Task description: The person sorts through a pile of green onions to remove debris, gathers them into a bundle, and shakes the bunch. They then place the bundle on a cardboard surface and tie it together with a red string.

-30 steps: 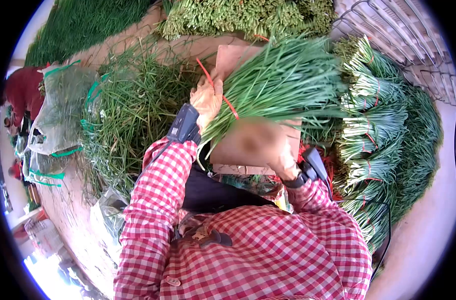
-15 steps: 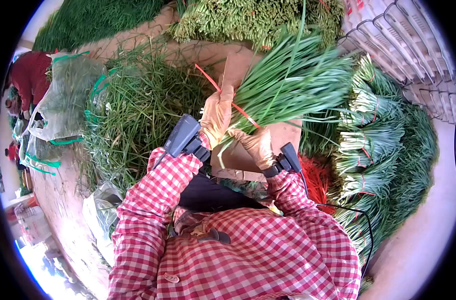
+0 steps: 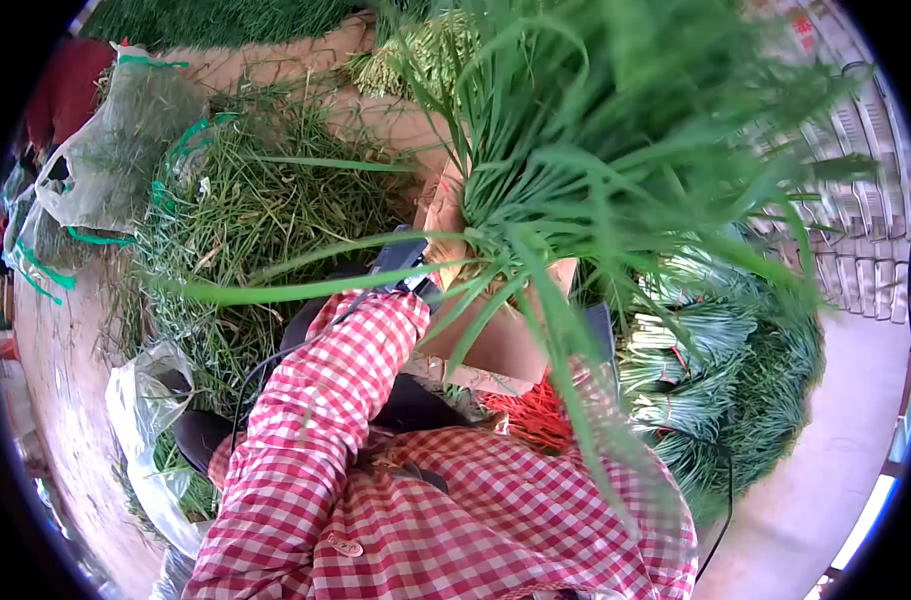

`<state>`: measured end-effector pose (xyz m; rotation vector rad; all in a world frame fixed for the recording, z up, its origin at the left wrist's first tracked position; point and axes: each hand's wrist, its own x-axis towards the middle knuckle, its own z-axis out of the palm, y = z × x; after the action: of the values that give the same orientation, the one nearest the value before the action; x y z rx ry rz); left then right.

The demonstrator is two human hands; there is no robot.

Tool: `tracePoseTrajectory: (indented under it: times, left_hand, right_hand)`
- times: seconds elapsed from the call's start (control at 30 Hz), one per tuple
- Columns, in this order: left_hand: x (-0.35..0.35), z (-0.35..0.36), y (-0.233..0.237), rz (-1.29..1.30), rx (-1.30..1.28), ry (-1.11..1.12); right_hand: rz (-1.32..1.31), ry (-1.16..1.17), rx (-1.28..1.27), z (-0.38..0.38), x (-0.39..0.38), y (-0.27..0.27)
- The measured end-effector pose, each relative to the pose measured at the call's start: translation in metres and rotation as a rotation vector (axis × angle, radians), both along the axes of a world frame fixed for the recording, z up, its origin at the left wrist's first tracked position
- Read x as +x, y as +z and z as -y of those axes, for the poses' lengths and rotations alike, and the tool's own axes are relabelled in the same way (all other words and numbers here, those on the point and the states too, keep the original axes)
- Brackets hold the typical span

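A large bunch of long green leaves (image 3: pixel 576 170) fans up and to the right, close to the camera and blurred by motion. My left hand (image 3: pixel 446 238), in a tan glove, is closed round its lower end, partly covered by leaves. Drooping leaves hide my right hand; only the checked right sleeve (image 3: pixel 631 450) shows behind them. Below the bunch lies a piece of cardboard (image 3: pixel 486 345), with red ties (image 3: pixel 536 415) at its near edge.
Loose green stalks (image 3: pixel 286 190) are heaped at the left, beside clear bags (image 3: pixel 126 140). Tied bunches (image 3: pixel 691 345) are stacked at the right, below plastic crates (image 3: pixel 856 170). Part of another person (image 3: pixel 66 90) shows at the upper left. A black cable (image 3: pixel 731 500) hangs at the lower right.
The bunch has risen nearer the camera, its leaves spreading widely. My right hand has become hidden behind them. The red tie that crossed the bunch's base no longer shows there. The view has shifted.
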<state>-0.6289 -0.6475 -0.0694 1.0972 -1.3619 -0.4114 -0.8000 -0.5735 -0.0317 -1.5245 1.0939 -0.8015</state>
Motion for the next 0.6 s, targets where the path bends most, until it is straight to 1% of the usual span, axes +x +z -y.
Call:
tracePoseTrajectory:
  times: [0.03, 0.07, 0.1, 0.17, 0.2, 0.23, 0.33, 0.37, 0.4, 0.47, 0.53, 0.6]
  left_hand:
    - [-0.001, 0.006, -0.038, -0.089, 0.212, -0.057]
    - [0.001, 0.006, -0.056, -0.179, 0.428, -0.115]
    - [0.014, 0.004, -0.024, -0.534, 0.426, -0.437]
    - [0.011, 0.001, 0.049, -0.5, 0.402, -0.372]
    - [0.009, -0.002, 0.066, -0.484, 0.398, -0.337]
    - [0.009, 0.009, 0.04, -0.452, 0.499, -0.342]
    - [0.005, 0.008, 0.03, -0.142, 0.361, -0.058]
    - [0.001, 0.013, 0.012, -0.196, 0.304, -0.047]
    - [-0.001, 0.017, -0.006, -0.196, 0.303, -0.048]
    - [-0.004, 0.018, -0.027, -0.078, 0.104, -0.003]
    - [-0.002, 0.032, -0.035, 0.045, -0.127, 0.043]
    - [0.008, 0.02, -0.047, 0.177, -0.315, 0.086]
  right_hand:
    - [0.066, 0.021, 0.032, 0.0, 0.0, -0.001]
    - [0.132, 0.04, 0.068, 0.0, 0.0, -0.003]
    - [0.197, 0.057, 0.094, 0.0, 0.001, -0.004]
    - [0.332, 0.096, 0.142, 0.001, 0.002, -0.006]
    - [0.401, 0.116, 0.174, 0.001, 0.002, -0.007]
    - [0.469, 0.136, 0.206, 0.001, 0.003, -0.008]
    - [0.669, 0.195, 0.295, 0.002, 0.004, -0.01]
    - [0.734, 0.215, 0.324, 0.002, 0.005, -0.011]
    - [0.8, 0.234, 0.353, 0.002, 0.006, -0.012]
    - [0.933, 0.258, 0.409, 0.003, 0.007, -0.013]
    - [1.068, 0.301, 0.438, 0.004, 0.01, -0.013]
    - [1.223, 0.325, 0.503, 0.005, 0.011, -0.014]
